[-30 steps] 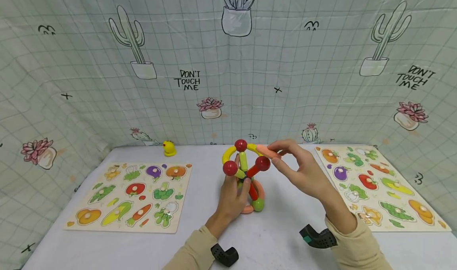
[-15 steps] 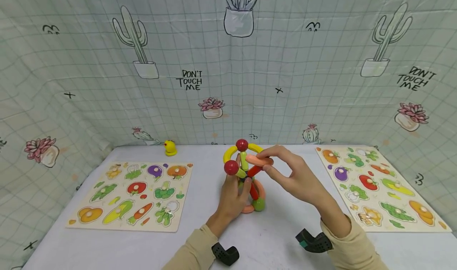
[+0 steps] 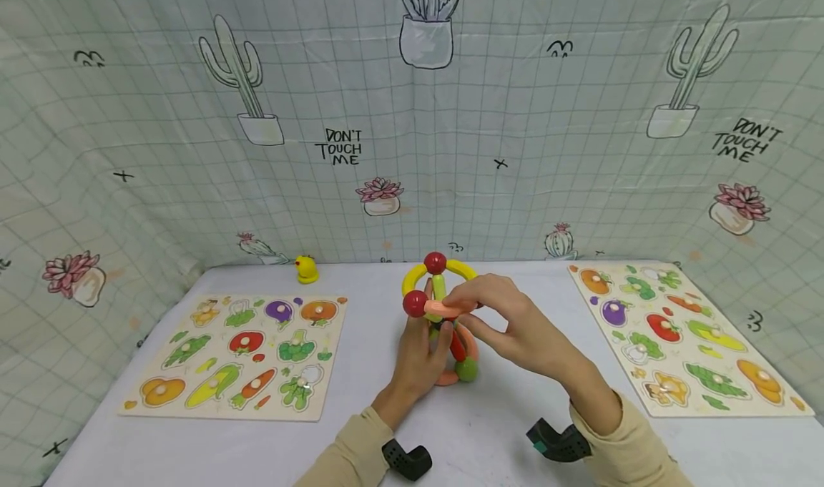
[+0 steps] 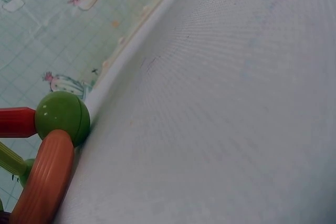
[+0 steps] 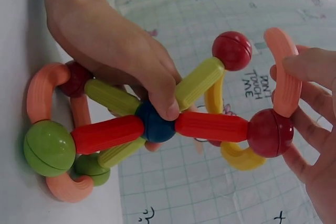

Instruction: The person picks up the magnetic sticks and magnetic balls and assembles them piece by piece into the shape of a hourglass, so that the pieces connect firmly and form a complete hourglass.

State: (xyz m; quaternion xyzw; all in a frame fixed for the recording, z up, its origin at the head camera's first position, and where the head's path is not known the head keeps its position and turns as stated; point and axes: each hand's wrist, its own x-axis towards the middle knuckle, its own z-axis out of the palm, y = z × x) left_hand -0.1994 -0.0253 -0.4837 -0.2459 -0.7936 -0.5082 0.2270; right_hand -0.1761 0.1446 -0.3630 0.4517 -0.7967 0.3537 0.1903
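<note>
A magnetic ball-and-rod structure (image 5: 212,127) stands on the table, joined by red, green and blue balls. My left hand (image 3: 418,355) grips it at the middle, its thumb on the blue ball (image 5: 157,121). Between thumb and fingers, my right hand (image 3: 515,330) pinches a curved salmon magnetic rod (image 5: 289,77). One rod end touches a red ball (image 5: 270,133) at the top; in the right wrist view the other end shows a gap to a second red ball (image 5: 232,51). A curved yellow rod (image 3: 415,278) sits at the back. The left wrist view catches only a lower green ball (image 4: 62,119) and neighbouring rods.
Vegetable puzzle boards lie on the left (image 3: 219,401) and right (image 3: 702,358) of the white table (image 3: 489,437). A yellow toy duck (image 3: 306,269) stands at the back left. Behind the table hangs a cactus-print cloth (image 3: 412,129).
My right hand has carried the salmon rod left and down to the structure's top, where it now lies near the left red ball. My left hand keeps its grip in place.
</note>
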